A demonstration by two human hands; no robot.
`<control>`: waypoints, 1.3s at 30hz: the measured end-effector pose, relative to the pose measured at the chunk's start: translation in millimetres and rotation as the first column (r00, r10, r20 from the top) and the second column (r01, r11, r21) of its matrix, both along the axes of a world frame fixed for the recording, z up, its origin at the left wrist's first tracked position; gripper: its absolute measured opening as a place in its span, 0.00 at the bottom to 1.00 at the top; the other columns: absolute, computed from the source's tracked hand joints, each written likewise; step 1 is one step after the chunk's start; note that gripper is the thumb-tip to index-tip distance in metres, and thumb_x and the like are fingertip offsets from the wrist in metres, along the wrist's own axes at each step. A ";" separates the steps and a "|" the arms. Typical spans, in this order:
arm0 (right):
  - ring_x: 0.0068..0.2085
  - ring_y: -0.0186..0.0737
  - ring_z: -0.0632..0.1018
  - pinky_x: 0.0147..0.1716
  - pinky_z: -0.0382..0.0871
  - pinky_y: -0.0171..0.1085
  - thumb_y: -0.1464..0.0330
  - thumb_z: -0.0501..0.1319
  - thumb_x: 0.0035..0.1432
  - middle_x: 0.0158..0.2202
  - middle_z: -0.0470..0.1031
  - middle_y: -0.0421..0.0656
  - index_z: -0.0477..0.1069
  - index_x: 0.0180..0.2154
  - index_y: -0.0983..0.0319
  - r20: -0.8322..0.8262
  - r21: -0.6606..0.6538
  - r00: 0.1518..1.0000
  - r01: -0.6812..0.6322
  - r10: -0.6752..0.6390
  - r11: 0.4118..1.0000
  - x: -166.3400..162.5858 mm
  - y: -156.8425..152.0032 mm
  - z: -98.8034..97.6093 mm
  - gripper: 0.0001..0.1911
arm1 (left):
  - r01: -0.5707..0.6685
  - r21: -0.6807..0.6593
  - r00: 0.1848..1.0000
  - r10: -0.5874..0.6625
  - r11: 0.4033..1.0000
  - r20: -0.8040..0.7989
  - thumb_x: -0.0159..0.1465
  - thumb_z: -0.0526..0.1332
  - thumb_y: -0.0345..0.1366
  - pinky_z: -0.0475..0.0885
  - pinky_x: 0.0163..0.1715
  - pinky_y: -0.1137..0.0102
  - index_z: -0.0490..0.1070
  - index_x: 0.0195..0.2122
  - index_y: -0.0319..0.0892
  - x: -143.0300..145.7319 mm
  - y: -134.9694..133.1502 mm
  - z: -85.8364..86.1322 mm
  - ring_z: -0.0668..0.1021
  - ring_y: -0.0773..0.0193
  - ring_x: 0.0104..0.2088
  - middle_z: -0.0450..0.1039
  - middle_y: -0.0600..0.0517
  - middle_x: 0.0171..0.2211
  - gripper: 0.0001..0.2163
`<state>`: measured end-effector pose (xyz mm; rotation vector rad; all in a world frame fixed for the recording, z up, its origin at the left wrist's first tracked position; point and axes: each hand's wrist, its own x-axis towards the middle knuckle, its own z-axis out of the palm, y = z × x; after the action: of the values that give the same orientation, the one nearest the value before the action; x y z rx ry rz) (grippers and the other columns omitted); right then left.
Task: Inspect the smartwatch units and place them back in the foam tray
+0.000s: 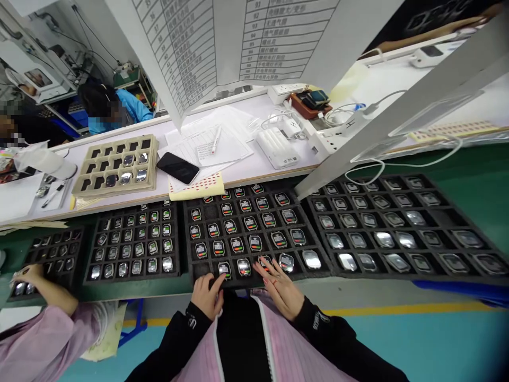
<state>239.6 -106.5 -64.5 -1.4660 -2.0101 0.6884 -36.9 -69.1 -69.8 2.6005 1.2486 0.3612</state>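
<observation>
The risk, as I judge it, is a fingertip pressing or dragging on a lit screen. That could smudge it or tip a smartwatch body (225, 269) out of its pocket in the middle black foam tray (185, 239), since the pockets look shallow. Both hands work the tray's near row. The left hand (207, 294) is loosely curled, its index finger stretched onto that watch body and gripping nothing. The right hand (281, 289) lies flat with fingers spread, its tips over a neighbouring watch body (264, 261), also holding nothing. At far left, a co-worker's hand (27, 276) rests on another tray.
</observation>
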 end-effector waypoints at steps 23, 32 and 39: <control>0.65 0.51 0.56 0.60 0.53 0.68 0.70 0.38 0.72 0.56 0.70 0.51 0.49 0.66 0.67 -0.086 0.171 0.973 -0.196 0.212 0.966 46.1 59.1 19.7 0.24 | -0.483 0.090 0.876 0.481 0.871 0.044 0.66 0.52 0.35 0.64 0.53 0.58 0.55 0.63 0.38 46.9 -40.3 -15.3 0.69 0.52 0.53 0.66 0.39 0.53 0.23; 0.65 0.49 0.57 0.62 0.52 0.66 0.72 0.39 0.71 0.55 0.71 0.49 0.52 0.65 0.67 -0.083 0.208 0.943 -0.301 0.323 0.931 61.8 73.3 24.8 0.24 | -0.841 -0.107 0.524 0.848 0.530 0.078 0.67 0.50 0.40 0.66 0.47 0.59 0.65 0.56 0.39 81.4 -14.2 -9.7 0.74 0.52 0.46 0.71 0.41 0.45 0.19; 0.65 0.50 0.58 0.62 0.51 0.66 0.71 0.38 0.71 0.57 0.69 0.50 0.54 0.64 0.67 -0.073 0.229 0.945 -0.294 0.318 0.928 86.7 89.4 30.8 0.24 | -0.839 -0.294 0.492 0.869 0.459 -0.048 0.64 0.54 0.44 0.64 0.48 0.60 0.66 0.56 0.48 76.6 -1.4 5.4 0.74 0.55 0.45 0.70 0.47 0.41 0.19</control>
<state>326.3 -17.0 -33.8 -0.9786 -2.1737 0.6366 39.7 -70.5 -64.4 1.4654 2.3082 0.4288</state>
